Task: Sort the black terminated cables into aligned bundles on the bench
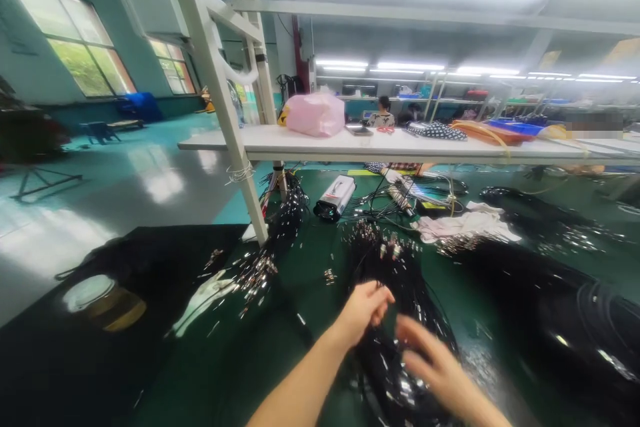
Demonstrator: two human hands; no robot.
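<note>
My left hand (364, 310) reaches forward over a thick bundle of black cables (395, 280) with metal end connectors; its fingers are curled together as if pinching at the wires, though what they hold is too small to make out. My right hand (433, 363) hovers just to the right, blurred by motion, fingers spread over the same bundle. Another bunch of black cables with shiny ends (270, 253) lies to the left on the green bench mat (320, 260).
A white shelf (400, 143) spans the bench on a slanted white post (225, 113), carrying a pink bag (315, 113) and trays. A small white-and-black device (335, 197) and a white cloth (465, 227) lie behind. More black cable heaps at right (575, 320). A person sits beyond the shelf (383, 113).
</note>
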